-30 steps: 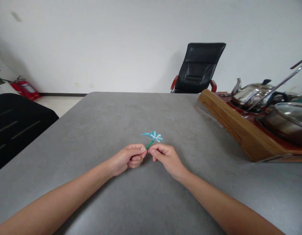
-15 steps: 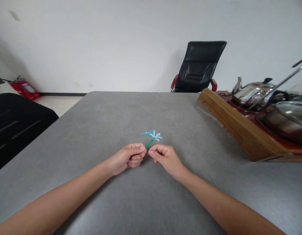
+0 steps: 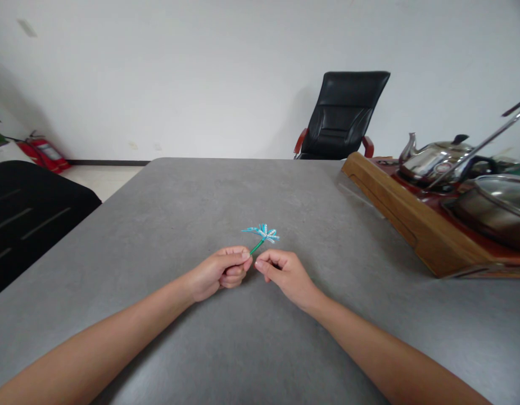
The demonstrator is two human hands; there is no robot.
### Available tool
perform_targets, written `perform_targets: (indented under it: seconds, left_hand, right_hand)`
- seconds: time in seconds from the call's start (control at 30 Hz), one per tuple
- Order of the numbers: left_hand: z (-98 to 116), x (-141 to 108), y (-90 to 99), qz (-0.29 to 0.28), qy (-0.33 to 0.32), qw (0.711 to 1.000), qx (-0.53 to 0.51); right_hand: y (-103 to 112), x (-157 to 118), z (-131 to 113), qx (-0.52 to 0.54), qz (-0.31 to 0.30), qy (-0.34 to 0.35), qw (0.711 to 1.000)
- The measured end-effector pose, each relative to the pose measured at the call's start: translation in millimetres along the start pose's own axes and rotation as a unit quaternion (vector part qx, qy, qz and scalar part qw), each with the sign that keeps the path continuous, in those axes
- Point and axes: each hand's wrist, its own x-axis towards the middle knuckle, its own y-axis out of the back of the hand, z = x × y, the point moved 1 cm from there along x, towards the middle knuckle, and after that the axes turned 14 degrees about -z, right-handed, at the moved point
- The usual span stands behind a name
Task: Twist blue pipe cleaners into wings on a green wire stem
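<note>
Between the thumb and finger of my left hand (image 3: 226, 270) is the green stem of a small artificial flower (image 3: 266, 233). Its thin petals are blue and white, with one longer strand reaching out to the left. The flower head tilts up and to the right, above the grey table (image 3: 192, 202). Just right of the stem, my right hand (image 3: 283, 273) is closed in a pinch, its thumb against the fingers. Whatever lies in that pinch, if anything, is too small to make out. The lower end of the stem is hidden in my left fist.
On the right, a wooden tea tray (image 3: 411, 225) carries a steel kettle (image 3: 439, 160) and a glass-lidded pot (image 3: 496, 211). A black office chair (image 3: 346, 115) stands behind the table. Dark seating (image 3: 36, 214) and a red fire extinguisher (image 3: 44, 153) are at the left.
</note>
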Motion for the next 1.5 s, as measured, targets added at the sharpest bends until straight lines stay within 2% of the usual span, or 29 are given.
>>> perform_targets:
  seconds: [0.87,1.33,1.5]
  left_hand:
    - [-1.5,-1.1,3.2,-0.015,-0.012,1.000,-0.019]
    - [-1.8,-1.9,6.3,-0.023,-0.023,0.999,-0.038]
    - [-0.1,-3.3,9.0,-0.027,-0.039,0.998,-0.039]
  right_hand:
    - [-0.1,-0.8,-3.7,-0.027,-0.007,0.001,1.000]
    - [-2.0,-1.1,-0.7,-0.034,-0.009,-0.020,0.999]
    - [7.3,0.6,-3.8,0.002,0.003,-0.041,0.999]
